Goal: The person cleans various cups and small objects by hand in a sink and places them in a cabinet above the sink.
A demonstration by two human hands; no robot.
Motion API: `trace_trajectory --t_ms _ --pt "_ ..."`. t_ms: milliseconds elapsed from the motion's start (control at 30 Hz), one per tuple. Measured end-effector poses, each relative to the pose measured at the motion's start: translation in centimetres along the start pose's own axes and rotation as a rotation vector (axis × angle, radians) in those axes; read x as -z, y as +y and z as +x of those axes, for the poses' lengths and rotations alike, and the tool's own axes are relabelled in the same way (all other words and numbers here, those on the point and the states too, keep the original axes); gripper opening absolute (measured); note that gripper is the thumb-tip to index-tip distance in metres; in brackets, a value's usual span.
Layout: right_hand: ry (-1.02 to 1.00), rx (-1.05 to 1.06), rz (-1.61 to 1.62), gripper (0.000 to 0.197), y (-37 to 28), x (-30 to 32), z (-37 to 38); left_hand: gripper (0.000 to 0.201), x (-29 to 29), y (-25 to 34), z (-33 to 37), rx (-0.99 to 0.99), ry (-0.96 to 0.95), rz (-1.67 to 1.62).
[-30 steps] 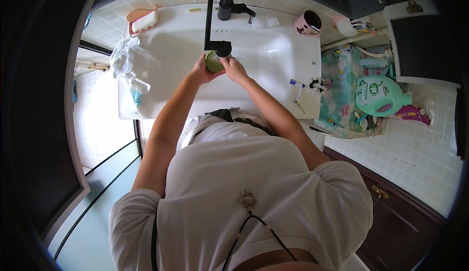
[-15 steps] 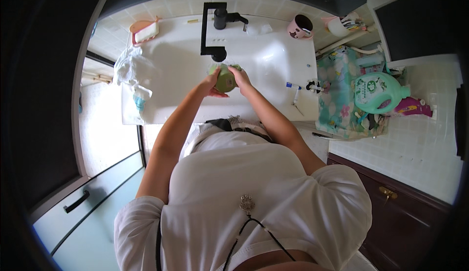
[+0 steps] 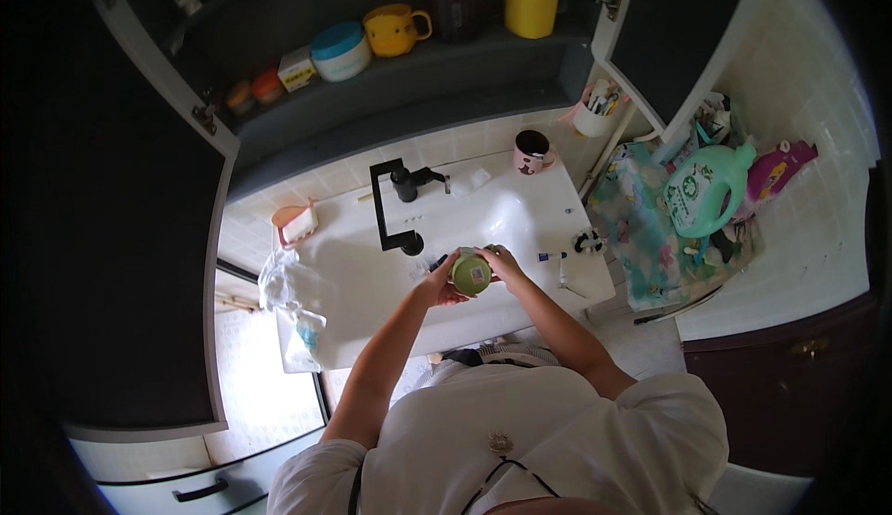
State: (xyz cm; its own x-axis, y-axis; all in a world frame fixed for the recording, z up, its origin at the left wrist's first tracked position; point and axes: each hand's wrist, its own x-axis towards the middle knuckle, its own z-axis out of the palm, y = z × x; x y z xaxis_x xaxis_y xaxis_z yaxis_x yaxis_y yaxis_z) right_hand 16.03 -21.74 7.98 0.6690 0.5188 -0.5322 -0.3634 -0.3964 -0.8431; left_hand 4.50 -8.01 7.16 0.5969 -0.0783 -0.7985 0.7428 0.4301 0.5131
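Note:
Between both hands is a green round cup-like container, its flat face with a small pale label turned up toward me. My left hand grips its left side, with fingers underneath. My right hand closes on its right side near the far rim. They hold it over the white sink, just to the right of and nearer than the spout of the black faucet. Whether water runs from the spout is hard to make out.
A pink mug, a toothpaste tube and a soap dish sit around the basin; a white plastic bag lies at left. Open cabinet doors flank a shelf with a yellow mug. A green detergent jug stands right.
The view has tilted up, bringing the open cabinet's shelves into sight. Both hands have moved the green container from under the spout toward the right and nearer me, with its labelled face turned up more.

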Motion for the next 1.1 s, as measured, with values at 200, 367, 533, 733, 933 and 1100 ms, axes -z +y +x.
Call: trace_trajectory --t_ms 200,367,533,733,933,1100 --pt "-0.03 0.13 0.039 0.039 0.4 4.1 0.2 0.082 -3.1 1.9 0.5 -0.035 0.025 0.039" --pt "-0.057 0.102 -0.001 0.043 -0.2 7.8 0.5 0.089 -5.7 4.0 1.2 -0.438 0.292 0.281" --pt "-0.027 0.276 0.09 0.053 -2.4 9.1 -0.2 0.085 -5.7 7.7 2.4 -0.809 0.262 0.411" --pt "-0.068 0.594 0.254 0.043 -9.1 7.7 -0.5 0.072 -5.4 11.9 -2.7 -1.277 0.324 0.334" --pt "-0.194 0.824 0.169 0.041 -15.9 2.6 1.5 0.071 -3.2 14.7 -10.0 -1.392 0.58 0.274" --pt "-0.282 1.052 -0.038 0.05 -20.6 -6.7 1.3 0.064 6.0 14.8 -13.7 -1.512 0.817 0.16"
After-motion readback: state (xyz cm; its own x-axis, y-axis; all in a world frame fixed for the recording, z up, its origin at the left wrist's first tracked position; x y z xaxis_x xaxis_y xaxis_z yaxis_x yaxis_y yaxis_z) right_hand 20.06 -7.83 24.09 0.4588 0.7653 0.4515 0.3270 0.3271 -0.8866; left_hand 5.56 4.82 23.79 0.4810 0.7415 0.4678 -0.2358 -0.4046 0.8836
